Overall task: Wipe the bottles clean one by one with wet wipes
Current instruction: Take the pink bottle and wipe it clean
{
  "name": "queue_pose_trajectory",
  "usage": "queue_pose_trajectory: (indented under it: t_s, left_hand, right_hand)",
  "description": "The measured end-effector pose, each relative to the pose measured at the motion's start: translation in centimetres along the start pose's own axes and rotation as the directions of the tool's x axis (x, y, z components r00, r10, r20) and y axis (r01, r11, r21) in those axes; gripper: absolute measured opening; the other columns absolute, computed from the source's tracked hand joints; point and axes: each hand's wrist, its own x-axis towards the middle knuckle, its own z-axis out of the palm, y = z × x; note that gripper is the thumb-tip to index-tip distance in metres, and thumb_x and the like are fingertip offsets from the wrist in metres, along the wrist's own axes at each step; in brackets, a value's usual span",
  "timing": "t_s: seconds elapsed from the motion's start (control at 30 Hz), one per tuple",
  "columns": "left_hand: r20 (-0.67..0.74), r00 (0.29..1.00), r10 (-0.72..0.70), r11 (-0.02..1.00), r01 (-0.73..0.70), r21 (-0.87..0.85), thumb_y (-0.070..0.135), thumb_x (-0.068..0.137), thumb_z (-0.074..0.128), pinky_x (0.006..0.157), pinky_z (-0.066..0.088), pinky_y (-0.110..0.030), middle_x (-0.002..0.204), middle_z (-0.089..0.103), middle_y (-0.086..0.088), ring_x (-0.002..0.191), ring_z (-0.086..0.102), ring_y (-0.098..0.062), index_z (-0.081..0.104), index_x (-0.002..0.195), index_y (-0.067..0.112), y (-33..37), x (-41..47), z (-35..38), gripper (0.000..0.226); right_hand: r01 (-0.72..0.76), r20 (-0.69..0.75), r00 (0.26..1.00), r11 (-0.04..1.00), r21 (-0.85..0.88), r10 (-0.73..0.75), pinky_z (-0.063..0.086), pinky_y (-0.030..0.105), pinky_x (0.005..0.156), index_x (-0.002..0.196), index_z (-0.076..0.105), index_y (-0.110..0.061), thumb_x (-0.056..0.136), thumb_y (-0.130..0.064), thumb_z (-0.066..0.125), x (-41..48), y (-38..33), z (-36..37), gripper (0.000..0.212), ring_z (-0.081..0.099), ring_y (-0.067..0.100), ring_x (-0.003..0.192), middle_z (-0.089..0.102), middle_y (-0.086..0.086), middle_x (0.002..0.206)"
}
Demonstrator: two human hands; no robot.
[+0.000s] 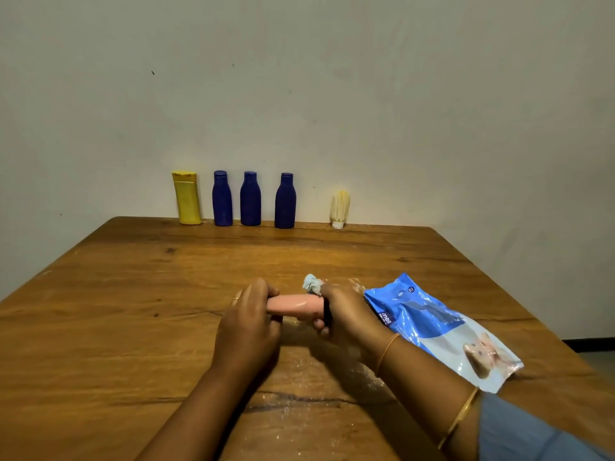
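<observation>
Now the pale pink plastic bottle (293,304) lies level over the brown wooden table (133,294): left hand (248,324) grasps its 9 o'clock end, right hand (346,317) its 3 o'clock end, with a crumpled white wet wipe (312,283).

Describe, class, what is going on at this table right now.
A person holds a pink bottle sideways over the wooden table. The left grip holds one end; the right grip wraps a crumpled wet wipe around the other end. A blue pack of wipes lies to the right. By the wall stand a yellow bottle, three blue bottles and a small cream bottle.
</observation>
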Motion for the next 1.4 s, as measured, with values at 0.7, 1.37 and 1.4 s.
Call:
queue_pose_trajectory:
  t_s: [0.7, 1.37, 1.4]
  left_hand:
    - [0.248, 0.965, 0.083, 0.966, -0.017, -0.259, 0.023, 0.092, 0.050, 0.093, 0.042, -0.028, 0.124, 0.048, 0.006, 0.113, 0.048, -0.011, 0.035, 0.135, 0.024, -0.9, 0.0, 2.0, 0.046]
    - [0.224, 0.973, 0.062, 0.989, -0.029, -0.148, 0.061, 0.073, 0.060, 0.090, 0.041, -0.026, 0.120, 0.033, 0.016, 0.112, 0.035, -0.007, 0.029, 0.131, 0.039, 0.1, -0.8, 1.1, 0.069]
    - [0.224, 0.973, 0.051, 0.983, -0.009, -0.186, 0.063, 0.069, 0.062, 0.088, 0.041, -0.025, 0.120, 0.032, 0.017, 0.114, 0.036, -0.008, 0.031, 0.127, 0.041, 0.3, -0.7, 0.9, 0.069]
  right_hand:
    - [0.610, 0.123, 0.792, 0.776, -0.160, -0.597, 0.039, 0.020, 0.055, 0.074, 0.061, -0.022, 0.096, -0.019, 0.046, -0.8, -0.5, -0.3, 0.027, 0.050, -0.002, 0.056, 0.057, -0.016, 0.059]
    - [0.295, -0.207, 0.911, 0.914, -0.278, -0.357, 0.033, 0.027, 0.052, 0.054, 0.051, -0.015, 0.090, -0.020, 0.049, -0.3, 1.6, 0.2, 0.036, 0.044, 0.010, 0.054, 0.049, -0.008, 0.050]
    - [0.253, -0.226, 0.928, 0.946, -0.204, -0.297, 0.032, 0.025, 0.049, 0.054, 0.050, -0.016, 0.090, -0.019, 0.048, -0.2, 1.6, 0.3, 0.036, 0.044, 0.011, 0.053, 0.049, -0.008, 0.049]
